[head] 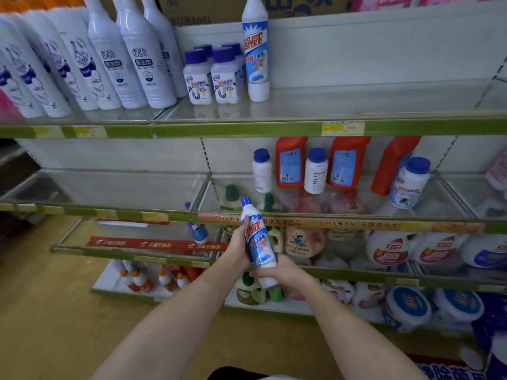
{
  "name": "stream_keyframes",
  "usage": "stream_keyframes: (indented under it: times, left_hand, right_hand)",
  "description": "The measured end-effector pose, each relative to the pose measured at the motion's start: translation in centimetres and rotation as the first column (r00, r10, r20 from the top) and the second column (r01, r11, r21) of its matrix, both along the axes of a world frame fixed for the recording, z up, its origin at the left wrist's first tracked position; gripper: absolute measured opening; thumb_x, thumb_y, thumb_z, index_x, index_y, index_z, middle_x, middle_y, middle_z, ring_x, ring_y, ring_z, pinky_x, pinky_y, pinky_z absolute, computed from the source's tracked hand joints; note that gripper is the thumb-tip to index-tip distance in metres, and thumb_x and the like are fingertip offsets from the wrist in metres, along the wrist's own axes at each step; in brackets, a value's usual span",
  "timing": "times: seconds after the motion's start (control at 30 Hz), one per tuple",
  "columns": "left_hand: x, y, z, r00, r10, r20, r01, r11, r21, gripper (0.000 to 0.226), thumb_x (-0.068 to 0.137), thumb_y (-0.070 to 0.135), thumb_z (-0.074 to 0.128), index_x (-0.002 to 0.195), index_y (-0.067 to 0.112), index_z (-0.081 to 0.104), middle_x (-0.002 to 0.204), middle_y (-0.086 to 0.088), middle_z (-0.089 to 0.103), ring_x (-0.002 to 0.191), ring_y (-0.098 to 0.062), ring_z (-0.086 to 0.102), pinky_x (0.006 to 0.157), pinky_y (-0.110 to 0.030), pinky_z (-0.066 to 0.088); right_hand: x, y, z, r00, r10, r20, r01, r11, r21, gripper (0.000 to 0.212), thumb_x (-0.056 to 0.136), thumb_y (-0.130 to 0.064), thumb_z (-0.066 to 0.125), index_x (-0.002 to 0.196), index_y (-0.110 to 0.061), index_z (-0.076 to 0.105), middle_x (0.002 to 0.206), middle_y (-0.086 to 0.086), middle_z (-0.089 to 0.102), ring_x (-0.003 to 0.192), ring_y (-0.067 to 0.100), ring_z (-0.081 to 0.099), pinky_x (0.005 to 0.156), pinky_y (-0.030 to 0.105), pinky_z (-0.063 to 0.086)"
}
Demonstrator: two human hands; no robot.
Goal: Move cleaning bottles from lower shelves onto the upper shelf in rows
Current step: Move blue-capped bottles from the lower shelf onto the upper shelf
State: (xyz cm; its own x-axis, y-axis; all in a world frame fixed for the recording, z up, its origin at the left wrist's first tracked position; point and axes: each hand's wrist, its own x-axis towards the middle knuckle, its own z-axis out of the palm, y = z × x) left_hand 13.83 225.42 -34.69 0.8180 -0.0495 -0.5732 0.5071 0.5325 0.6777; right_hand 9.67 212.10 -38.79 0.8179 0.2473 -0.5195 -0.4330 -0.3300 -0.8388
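Note:
Both my hands hold a white cleaning bottle (258, 237) with a blue cap and a blue-and-red label, tilted slightly, in front of the third shelf. My left hand (238, 246) grips its upper body from the left. My right hand (282, 272) grips its base from below. A matching tall bottle (256, 50) stands upright on the upper shelf (384, 101), to the right of small blue-capped jars (212, 75). Another bottle of the same kind (198, 231) stands on the third shelf at the left.
Tall white bottles (109, 58) fill the upper shelf's left half. The second shelf holds red bottles (345, 163) and small blue-capped jars (315, 171). Detergent jugs (389, 248) and tubs (406, 308) crowd the lower right shelves. Orange-necked bottles (153, 281) sit at the bottom left.

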Motion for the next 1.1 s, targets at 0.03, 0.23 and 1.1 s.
stream_keyframes:
  times: [0.03,0.23,1.1]
  left_hand:
    - [0.0,0.0,0.0,1.000,-0.005,0.000,0.005,1.000,-0.002,0.044,0.091,0.052,0.063,0.099,0.009,0.066,0.079,-0.010,0.070,0.076,-0.026,0.065,0.082,-0.042,0.054]
    - [0.0,0.6,-0.4,0.999,-0.041,-0.020,0.041,0.999,0.007,0.057,0.084,0.063,0.067,0.107,0.012,0.068,0.089,-0.010,0.070,0.082,-0.025,0.067,0.087,-0.041,0.055]
    - [2.3,1.5,11.0,0.954,-0.028,0.299,-0.041,0.974,0.222,0.050,0.083,0.062,0.067,0.094,0.014,0.071,0.081,-0.004,0.076,0.073,-0.020,0.071,0.079,-0.035,0.058]
  right_hand:
    - [0.0,0.1,-0.3,1.000,-0.017,0.009,0.017,1.000,0.001,0.070,0.055,-0.039,0.092,0.118,-0.023,0.064,0.106,0.001,0.075,0.097,0.017,0.072,0.081,0.034,0.062]
    - [-0.8,0.4,-1.2,0.999,-0.051,0.017,0.050,0.997,0.051,0.073,0.052,-0.033,0.093,0.118,-0.020,0.063,0.107,0.002,0.075,0.099,0.018,0.072,0.094,0.043,0.059]
    - [3.2,1.8,9.5,0.960,-0.050,0.276,0.015,0.992,0.127,0.070,0.068,-0.028,0.091,0.129,-0.024,0.056,0.114,-0.005,0.070,0.106,0.015,0.066,0.101,0.042,0.053]
